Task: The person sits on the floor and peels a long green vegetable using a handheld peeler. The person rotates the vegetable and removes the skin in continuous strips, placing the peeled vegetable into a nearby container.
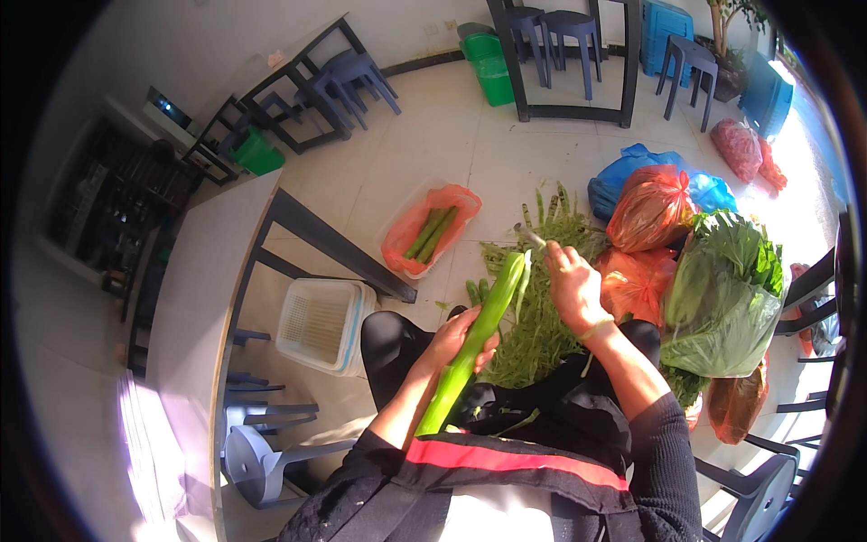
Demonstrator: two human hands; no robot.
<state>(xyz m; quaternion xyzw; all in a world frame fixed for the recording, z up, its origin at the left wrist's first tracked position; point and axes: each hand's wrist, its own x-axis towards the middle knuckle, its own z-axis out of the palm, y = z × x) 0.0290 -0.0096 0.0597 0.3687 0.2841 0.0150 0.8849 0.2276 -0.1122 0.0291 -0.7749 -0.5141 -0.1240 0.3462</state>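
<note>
A long green celtuce stem (482,322) lies diagonally across my lap, with its lower end against the apron. My left hand (457,344) is wrapped around its middle. In my right hand (574,288) is a small peeler-like tool (530,234), its head pointing up and left beyond the stem's upper end; its exact form is blurred. A pale strip of peel (523,291) hangs off the stem's upper right side. Below the hands, a heap of green peelings (542,325) covers the floor between my knees. Two stems lie inside a basket lined with a red plastic bag (460,196).
Stacked white plastic baskets (318,325) stand left of my knee, beside a table (203,271). To the right sit a clear bag of leafy greens (721,305), red bags (650,206) and a blue bag (623,173). Stools (570,26) and green bins (489,68) line the back.
</note>
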